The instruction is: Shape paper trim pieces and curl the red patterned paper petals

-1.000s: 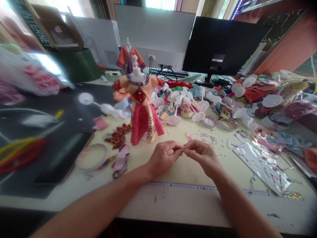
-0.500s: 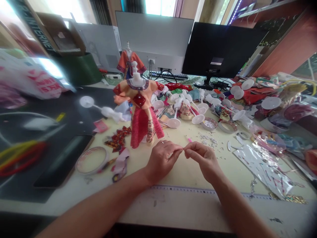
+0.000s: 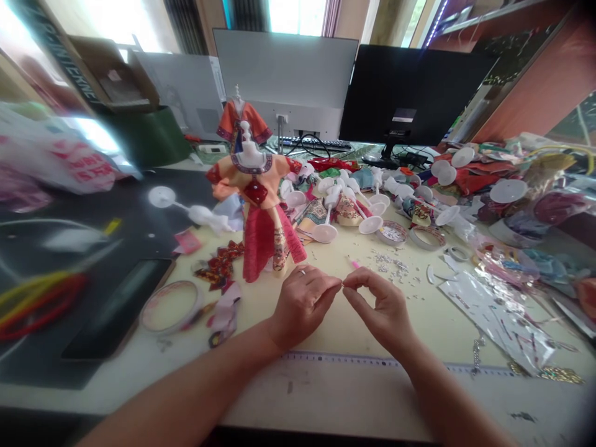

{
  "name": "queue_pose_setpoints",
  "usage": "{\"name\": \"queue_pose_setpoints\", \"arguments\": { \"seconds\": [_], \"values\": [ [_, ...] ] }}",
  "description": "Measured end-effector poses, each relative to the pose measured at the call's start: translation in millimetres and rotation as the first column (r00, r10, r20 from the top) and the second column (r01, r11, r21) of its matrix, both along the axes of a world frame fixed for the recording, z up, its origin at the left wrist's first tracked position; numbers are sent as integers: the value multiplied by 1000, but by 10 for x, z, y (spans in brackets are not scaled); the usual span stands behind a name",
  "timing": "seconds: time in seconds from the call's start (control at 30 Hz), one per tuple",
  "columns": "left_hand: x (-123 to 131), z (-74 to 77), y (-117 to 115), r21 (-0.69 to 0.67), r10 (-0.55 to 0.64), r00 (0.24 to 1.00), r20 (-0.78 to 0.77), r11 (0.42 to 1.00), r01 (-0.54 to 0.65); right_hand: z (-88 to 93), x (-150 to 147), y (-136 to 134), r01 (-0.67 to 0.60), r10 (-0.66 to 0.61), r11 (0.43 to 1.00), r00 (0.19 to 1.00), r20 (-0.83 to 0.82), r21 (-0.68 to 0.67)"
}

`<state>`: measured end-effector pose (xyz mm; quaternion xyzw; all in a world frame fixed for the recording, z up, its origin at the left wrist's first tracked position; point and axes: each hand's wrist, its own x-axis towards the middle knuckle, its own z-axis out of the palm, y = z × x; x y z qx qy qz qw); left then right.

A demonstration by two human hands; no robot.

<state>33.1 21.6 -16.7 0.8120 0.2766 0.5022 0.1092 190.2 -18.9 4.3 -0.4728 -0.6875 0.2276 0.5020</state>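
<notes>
My left hand (image 3: pixel 307 304) is closed in a pinch, thumb against forefinger, over the middle of the table. Facing it, my right hand (image 3: pixel 379 304) has its thumb and forefinger curved toward each other, their tips at the left fingertips. A tiny pale thing seems to sit where the fingertips meet, too small to name. Just behind my left hand stands a small mannequin (image 3: pixel 251 155) in an orange top with a dark patterned collar and a red skirt (image 3: pixel 261 242). Beyond my right hand, small shiny beads (image 3: pixel 388 261) lie scattered near a pink stick (image 3: pixel 355 263).
A ruler (image 3: pixel 335 360) lies along the front. Tape rolls (image 3: pixel 170 307), a dark tablet-like slab (image 3: pixel 118 310) and patterned fabric pieces (image 3: pixel 221 264) are at left. White mannequin stands (image 3: pixel 326 233) heap up behind. A plastic packet (image 3: pixel 493 316) lies at right, with monitors (image 3: pixel 419 93) at the back.
The right thumb has dropped away from its forefinger, widening the gap between them. Both hands stay fingertip to fingertip. The view has shifted slightly.
</notes>
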Motion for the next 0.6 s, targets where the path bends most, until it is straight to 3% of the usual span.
{"name": "queue_pose_setpoints", "arguments": {
  "seconds": [0.6],
  "values": [
    [16, 26, -20, 1, -3, 1000, -21, 1000, 3, 12, -13, 0, 2, -25, 990, 987, 160, 142]
  ]
}}
